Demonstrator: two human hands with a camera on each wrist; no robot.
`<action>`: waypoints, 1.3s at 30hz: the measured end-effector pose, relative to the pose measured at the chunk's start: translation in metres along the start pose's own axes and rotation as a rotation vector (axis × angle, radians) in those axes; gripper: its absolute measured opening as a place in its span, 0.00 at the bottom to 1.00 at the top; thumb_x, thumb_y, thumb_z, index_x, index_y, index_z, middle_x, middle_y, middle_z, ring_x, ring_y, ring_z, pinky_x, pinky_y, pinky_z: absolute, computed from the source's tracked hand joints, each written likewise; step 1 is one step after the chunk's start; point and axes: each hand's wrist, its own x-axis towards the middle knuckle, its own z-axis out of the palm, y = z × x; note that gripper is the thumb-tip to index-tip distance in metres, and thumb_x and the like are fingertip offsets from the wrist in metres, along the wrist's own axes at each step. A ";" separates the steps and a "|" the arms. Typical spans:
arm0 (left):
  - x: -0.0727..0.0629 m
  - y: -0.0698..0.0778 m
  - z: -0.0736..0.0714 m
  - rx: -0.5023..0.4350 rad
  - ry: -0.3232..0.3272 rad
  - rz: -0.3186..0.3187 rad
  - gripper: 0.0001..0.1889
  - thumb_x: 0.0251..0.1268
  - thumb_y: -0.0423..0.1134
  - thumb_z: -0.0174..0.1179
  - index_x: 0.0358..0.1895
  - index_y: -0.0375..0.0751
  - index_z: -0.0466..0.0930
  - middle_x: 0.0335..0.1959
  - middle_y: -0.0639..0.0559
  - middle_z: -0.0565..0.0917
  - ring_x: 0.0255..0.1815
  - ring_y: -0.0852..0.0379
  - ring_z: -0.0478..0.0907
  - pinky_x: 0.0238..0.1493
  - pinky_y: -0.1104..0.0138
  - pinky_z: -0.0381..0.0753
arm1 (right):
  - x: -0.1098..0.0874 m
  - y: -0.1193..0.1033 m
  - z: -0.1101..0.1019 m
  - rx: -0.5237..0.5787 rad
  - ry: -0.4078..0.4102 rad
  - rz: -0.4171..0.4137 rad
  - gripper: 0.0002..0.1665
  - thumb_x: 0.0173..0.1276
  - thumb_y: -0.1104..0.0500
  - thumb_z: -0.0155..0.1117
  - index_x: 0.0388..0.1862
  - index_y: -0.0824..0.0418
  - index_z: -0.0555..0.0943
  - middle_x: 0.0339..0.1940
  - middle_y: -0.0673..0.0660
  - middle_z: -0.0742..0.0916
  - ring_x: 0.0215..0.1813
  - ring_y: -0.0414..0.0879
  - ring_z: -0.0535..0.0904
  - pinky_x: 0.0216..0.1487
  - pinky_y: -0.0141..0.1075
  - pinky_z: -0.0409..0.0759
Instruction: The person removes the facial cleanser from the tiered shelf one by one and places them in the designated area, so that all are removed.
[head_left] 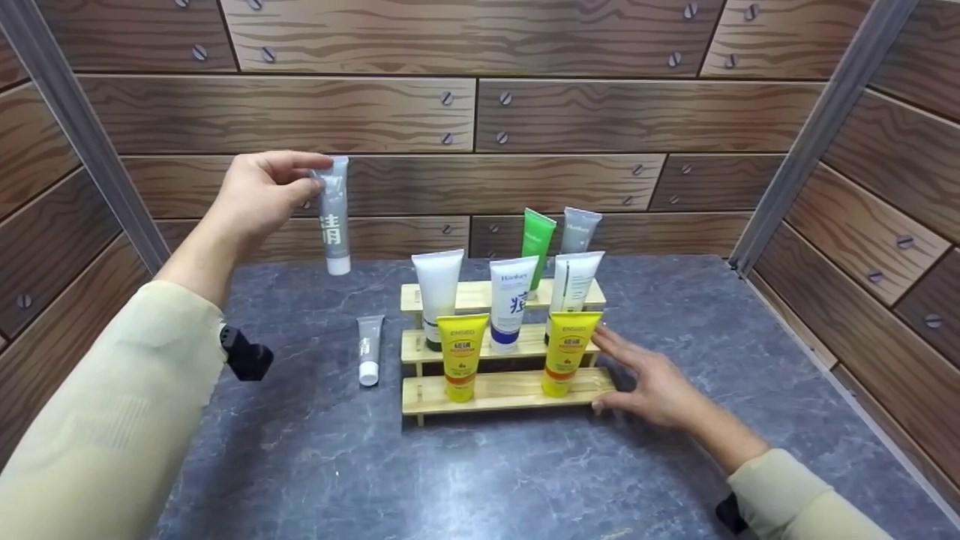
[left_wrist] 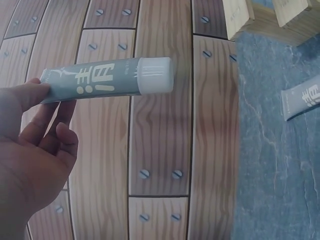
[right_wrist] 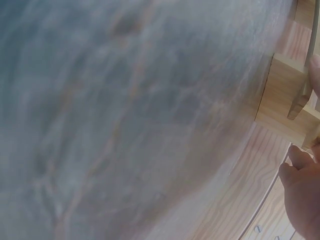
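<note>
My left hand (head_left: 262, 187) pinches the flat end of a grey squeeze tube (head_left: 336, 225) between thumb and fingers, its white cap pointing down. It hangs above the table's back left in the head view; the left wrist view shows its pale lettering. At the right end of a three-tier wooden rack (head_left: 510, 390), my right hand (head_left: 660, 386) grips the side, thumb at the lowest tier's front corner and fingers farther back. Two yellow tubes (head_left: 463, 360) stand cap down on the lowest tier. White tubes (head_left: 439, 289) fill the middle one.
A smaller grey tube (head_left: 370, 351) lies on the dark marbled table (head_left: 315, 450), left of the rack. A green tube (head_left: 537, 240) and a blue-grey tube (head_left: 579, 229) stand on the top tier. Wood-patterned walls (head_left: 375, 112) enclose the table at the back and sides.
</note>
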 end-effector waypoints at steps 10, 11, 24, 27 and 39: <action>-0.006 -0.022 -0.008 0.005 -0.014 -0.050 0.18 0.77 0.33 0.63 0.66 0.37 0.84 0.47 0.58 0.89 0.47 0.63 0.81 0.44 0.71 0.79 | 0.001 -0.001 0.000 0.004 -0.009 0.010 0.63 0.55 0.41 0.84 0.86 0.49 0.63 0.86 0.53 0.61 0.80 0.68 0.64 0.75 0.69 0.59; -0.007 -0.024 -0.009 0.015 -0.014 -0.053 0.18 0.78 0.34 0.62 0.66 0.37 0.84 0.47 0.59 0.89 0.46 0.63 0.81 0.42 0.71 0.78 | 0.001 -0.001 0.000 0.002 -0.007 0.009 0.63 0.55 0.41 0.85 0.85 0.49 0.63 0.86 0.53 0.61 0.80 0.68 0.64 0.75 0.69 0.59; -0.014 -0.056 -0.008 -0.029 -0.021 -0.100 0.19 0.77 0.29 0.60 0.67 0.31 0.81 0.40 0.61 0.85 0.36 0.65 0.77 0.31 0.75 0.74 | 0.001 0.000 0.001 -0.012 0.018 -0.042 0.61 0.57 0.40 0.83 0.84 0.54 0.65 0.85 0.59 0.64 0.78 0.69 0.67 0.74 0.69 0.62; -0.015 -0.068 -0.006 -0.040 -0.028 -0.121 0.20 0.77 0.28 0.59 0.68 0.31 0.80 0.42 0.59 0.85 0.37 0.64 0.78 0.34 0.74 0.76 | 0.001 0.001 0.001 -0.016 0.022 -0.040 0.61 0.57 0.41 0.84 0.85 0.53 0.64 0.85 0.59 0.64 0.78 0.69 0.66 0.74 0.69 0.62; -0.030 -0.109 0.001 -0.022 -0.042 -0.192 0.20 0.76 0.29 0.59 0.68 0.31 0.80 0.46 0.54 0.84 0.39 0.61 0.77 0.37 0.72 0.77 | 0.000 0.000 0.000 -0.002 0.015 -0.024 0.62 0.55 0.43 0.85 0.85 0.54 0.64 0.85 0.58 0.63 0.79 0.68 0.65 0.75 0.68 0.61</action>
